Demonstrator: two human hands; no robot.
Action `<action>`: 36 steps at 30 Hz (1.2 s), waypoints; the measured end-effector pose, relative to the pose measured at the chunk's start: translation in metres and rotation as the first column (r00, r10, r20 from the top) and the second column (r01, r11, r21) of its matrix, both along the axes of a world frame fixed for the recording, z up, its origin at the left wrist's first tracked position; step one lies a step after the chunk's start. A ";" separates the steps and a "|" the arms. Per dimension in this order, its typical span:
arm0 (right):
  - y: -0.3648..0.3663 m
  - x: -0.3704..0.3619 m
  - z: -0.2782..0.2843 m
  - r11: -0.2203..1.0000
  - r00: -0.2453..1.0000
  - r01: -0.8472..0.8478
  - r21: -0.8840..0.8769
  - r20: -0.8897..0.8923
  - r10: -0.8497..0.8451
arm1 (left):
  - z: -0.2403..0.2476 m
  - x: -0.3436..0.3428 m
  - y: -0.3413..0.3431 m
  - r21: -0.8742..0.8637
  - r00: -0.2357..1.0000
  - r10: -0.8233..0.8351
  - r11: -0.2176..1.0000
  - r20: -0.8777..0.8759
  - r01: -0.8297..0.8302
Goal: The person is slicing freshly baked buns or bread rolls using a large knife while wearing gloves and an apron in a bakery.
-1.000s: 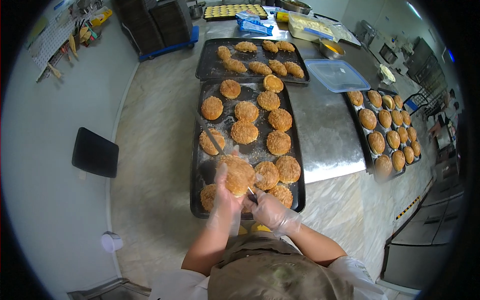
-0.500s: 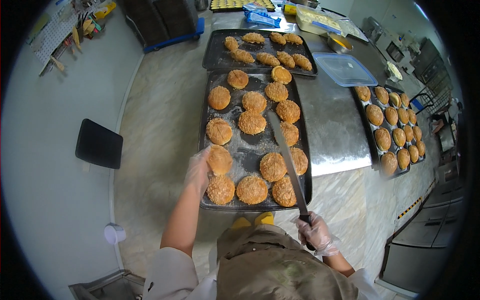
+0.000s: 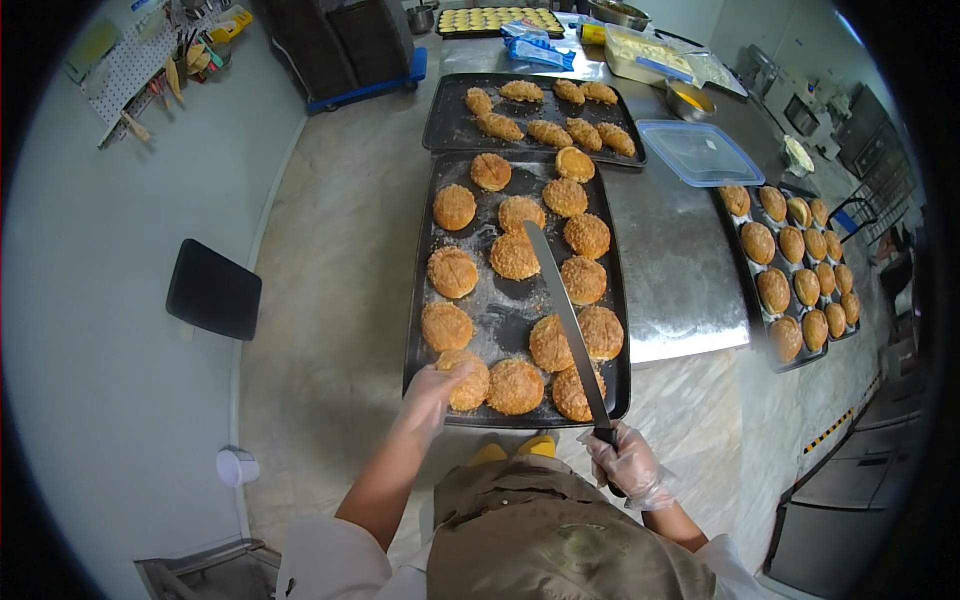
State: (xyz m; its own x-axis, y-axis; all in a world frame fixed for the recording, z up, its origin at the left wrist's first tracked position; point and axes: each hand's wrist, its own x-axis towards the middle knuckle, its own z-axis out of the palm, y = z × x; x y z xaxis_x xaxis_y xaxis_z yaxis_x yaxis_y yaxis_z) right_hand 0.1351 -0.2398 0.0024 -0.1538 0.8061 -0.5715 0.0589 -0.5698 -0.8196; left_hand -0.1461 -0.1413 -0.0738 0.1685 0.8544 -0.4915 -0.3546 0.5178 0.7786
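The green print point(image 3: 582, 546) on the brown apron point(image 3: 500, 520) is too faint to read. Fifteen round crumbed buns point(image 3: 515, 386) lie on the near tray point(image 3: 500, 325) and eight long pastries point(image 3: 547, 133) on the far tray point(image 3: 450, 137), left of the desk's bare metal point(image 3: 680, 270). The gloved left hand point(image 3: 430, 393) touches the near-left bun point(image 3: 470, 383), its grip impossible to tell, while the gloved right hand point(image 3: 628, 462) grasps one knife point(image 3: 566, 315) by its black handle, blade slanting far-left over the buns.

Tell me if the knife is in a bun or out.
Out: the right hand holds the knife, and its blade shows whole to the tip, in front of the buns.
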 end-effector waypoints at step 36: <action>0.047 -0.058 0.005 0.860 0.843 -0.363 0.358 0.519 0.140 | 0.059 0.092 0.028 0.021 0.701 0.348 0.888 0.623 -0.459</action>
State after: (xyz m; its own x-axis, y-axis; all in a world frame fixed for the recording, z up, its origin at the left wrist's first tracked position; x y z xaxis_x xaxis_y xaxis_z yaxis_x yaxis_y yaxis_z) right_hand 0.0772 -0.1930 0.0075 -0.1958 0.9521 -0.2349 0.5812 -0.0802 -0.8098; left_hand -0.0539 -0.1136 -0.0153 -0.0058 0.9651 -0.2617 -0.9112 0.1027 0.3989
